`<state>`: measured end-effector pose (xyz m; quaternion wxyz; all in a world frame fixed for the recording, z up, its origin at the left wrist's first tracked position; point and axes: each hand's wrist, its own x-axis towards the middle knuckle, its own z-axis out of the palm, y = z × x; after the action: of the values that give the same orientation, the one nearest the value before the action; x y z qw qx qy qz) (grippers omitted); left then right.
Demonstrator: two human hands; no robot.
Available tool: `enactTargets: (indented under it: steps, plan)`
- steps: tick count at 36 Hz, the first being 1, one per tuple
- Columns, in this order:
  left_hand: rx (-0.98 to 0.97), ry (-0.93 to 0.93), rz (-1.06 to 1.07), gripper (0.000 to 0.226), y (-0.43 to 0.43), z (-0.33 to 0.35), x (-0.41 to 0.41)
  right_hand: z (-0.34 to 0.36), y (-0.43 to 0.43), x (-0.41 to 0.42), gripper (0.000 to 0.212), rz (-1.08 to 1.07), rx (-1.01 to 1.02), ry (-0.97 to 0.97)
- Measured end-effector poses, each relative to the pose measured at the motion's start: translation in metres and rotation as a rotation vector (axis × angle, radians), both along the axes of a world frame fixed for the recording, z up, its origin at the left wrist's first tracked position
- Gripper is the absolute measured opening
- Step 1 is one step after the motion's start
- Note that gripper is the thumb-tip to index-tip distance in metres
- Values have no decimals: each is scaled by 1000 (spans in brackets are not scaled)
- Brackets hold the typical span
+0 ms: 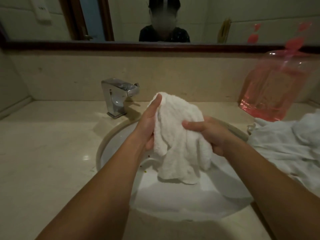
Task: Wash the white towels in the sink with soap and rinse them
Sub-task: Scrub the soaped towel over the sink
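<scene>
A white towel (pixel 180 135) hangs bunched above the round white sink (pixel 173 205), held between both hands. My left hand (pixel 149 125) grips its left side, thumb up along the top fold. My right hand (pixel 207 134) grips its right side, thumb laid across the cloth. The towel's lower edge dangles just above the basin. A pile of other white towels (pixel 285 146) lies on the counter at the right, partly draped over the sink rim. A clear bottle of pink liquid soap (pixel 270 90) stands behind that pile.
A chrome tap (pixel 117 96) stands behind the sink's left side, with no water running. The beige stone counter (pixel 48 149) spreads to the left. A mirror (pixel 155 19) fills the wall above the backsplash. Small specks lie in the basin near the left wrist.
</scene>
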<state>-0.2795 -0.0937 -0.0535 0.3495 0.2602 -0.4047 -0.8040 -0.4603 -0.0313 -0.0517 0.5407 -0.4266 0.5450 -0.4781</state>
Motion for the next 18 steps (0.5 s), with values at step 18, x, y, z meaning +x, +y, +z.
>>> enactTargets:
  steps: [18]
  plan:
    - [-30, -184, 110, 36, -13, -7, 4, 7, -2, -45, 26, -165, 58, 113]
